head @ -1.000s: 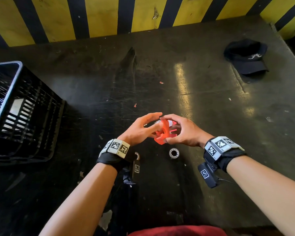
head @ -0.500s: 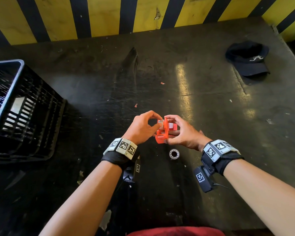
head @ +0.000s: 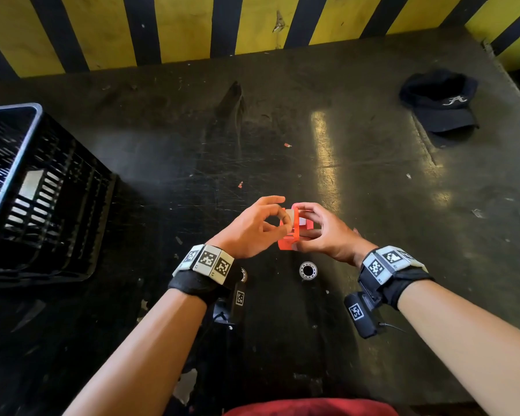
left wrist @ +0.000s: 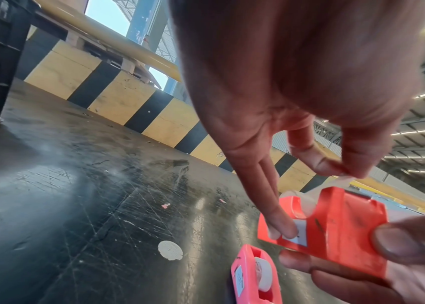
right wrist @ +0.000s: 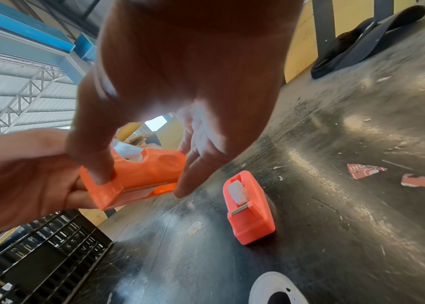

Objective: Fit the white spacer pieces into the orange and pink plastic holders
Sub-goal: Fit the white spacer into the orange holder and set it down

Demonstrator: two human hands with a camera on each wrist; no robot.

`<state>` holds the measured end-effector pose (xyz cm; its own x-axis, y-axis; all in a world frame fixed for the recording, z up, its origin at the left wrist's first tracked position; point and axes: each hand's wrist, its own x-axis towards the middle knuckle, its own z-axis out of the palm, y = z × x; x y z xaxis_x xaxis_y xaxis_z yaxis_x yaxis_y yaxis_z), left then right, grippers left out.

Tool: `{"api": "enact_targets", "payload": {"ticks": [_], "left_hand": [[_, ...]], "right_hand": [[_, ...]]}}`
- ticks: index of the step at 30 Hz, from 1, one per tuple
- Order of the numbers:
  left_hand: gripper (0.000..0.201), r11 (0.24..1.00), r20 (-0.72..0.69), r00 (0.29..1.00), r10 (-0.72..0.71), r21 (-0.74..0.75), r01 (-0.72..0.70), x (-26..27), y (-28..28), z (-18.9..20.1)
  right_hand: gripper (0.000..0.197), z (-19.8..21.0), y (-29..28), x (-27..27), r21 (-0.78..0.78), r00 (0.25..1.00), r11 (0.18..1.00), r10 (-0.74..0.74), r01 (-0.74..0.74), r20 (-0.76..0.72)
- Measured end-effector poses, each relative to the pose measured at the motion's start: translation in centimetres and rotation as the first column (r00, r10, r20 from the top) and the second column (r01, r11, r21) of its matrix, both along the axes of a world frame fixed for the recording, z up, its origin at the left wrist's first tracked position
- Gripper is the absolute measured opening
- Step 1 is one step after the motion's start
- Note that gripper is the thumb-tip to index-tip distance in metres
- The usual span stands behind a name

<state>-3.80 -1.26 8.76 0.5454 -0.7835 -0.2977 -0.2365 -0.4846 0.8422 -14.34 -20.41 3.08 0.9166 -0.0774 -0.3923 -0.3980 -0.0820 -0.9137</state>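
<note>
Above the dark table, my right hand (head: 305,228) grips the orange holder (head: 287,243), thumb on its near end (right wrist: 97,164). My left hand (head: 282,220) pinches a white spacer (head: 290,213) between thumb and index finger at the holder's top slot (left wrist: 302,207). Its other fingers (left wrist: 281,224) touch the holder's side. A pink holder (right wrist: 247,209) with a white spacer (right wrist: 237,191) seated in it lies on the table just beyond the hands. A loose white ring spacer (head: 307,270) lies near my right wrist.
A black slotted crate (head: 33,190) stands at the left. A dark cap (head: 439,103) lies at the far right. A yellow and black striped wall (head: 252,25) borders the table's far edge. Small red scraps (right wrist: 364,169) dot the surface.
The hands drew slightly closer to me with the orange holder. My left fingers went from lying against the holder to pinching the white spacer at its top.
</note>
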Motion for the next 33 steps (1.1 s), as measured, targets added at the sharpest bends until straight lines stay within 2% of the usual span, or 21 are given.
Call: {"api": "enact_targets", "payload": {"ticks": [3,10,12,15,16,18,21,27,33], "left_hand": [[0.003,0.999,0.007,1.0,-0.026,-0.025,0.026,-0.3,0.3,-0.4],[0.015,0.997,0.041,0.996,-0.079,0.0,0.079,-0.7,1.3,-0.9],[0.025,0.997,0.02,0.997,-0.073,-0.012,0.073,-0.7,1.5,-1.1],[0.062,0.999,-0.046,0.998,-0.037,-0.018,0.036,-0.8,1.7,-1.2],[0.067,1.0,-0.086,0.996,-0.013,-0.024,0.011,-0.7,1.7,-1.1],[0.056,0.996,-0.168,0.984,0.058,-0.054,-0.068,-0.7,1.6,-0.9],[0.043,0.989,-0.167,0.977,0.133,-0.043,-0.142,-0.4,1.4,-1.1],[0.074,1.0,-0.118,0.993,0.018,-0.002,-0.018,0.0,1.5,-1.6],[0.096,0.999,-0.061,0.998,-0.024,0.036,0.026,0.2,1.6,-2.8]], "right_hand": [[0.086,-0.5,-0.1,0.0,-0.006,1.0,1.0,-0.002,0.002,-0.012],[0.096,-0.9,0.3,0.0,0.004,0.999,1.0,-0.006,0.007,-0.036],[0.093,-0.8,0.3,-0.1,0.0,0.999,1.0,-0.004,0.004,-0.034],[0.089,-0.5,0.2,-0.2,0.002,0.999,1.0,0.009,-0.009,-0.039],[0.089,-0.4,0.2,-0.2,0.001,0.999,1.0,0.009,-0.009,-0.035],[0.091,-0.2,0.2,-0.2,-0.003,1.0,1.0,0.007,-0.007,-0.027],[0.089,0.1,0.4,-0.2,0.005,0.999,1.0,0.007,-0.007,-0.031],[0.087,0.7,0.2,-0.2,0.006,0.998,0.999,0.036,-0.036,-0.041],[0.099,0.5,-0.1,0.1,0.008,0.986,0.993,0.118,-0.118,-0.118]]}}
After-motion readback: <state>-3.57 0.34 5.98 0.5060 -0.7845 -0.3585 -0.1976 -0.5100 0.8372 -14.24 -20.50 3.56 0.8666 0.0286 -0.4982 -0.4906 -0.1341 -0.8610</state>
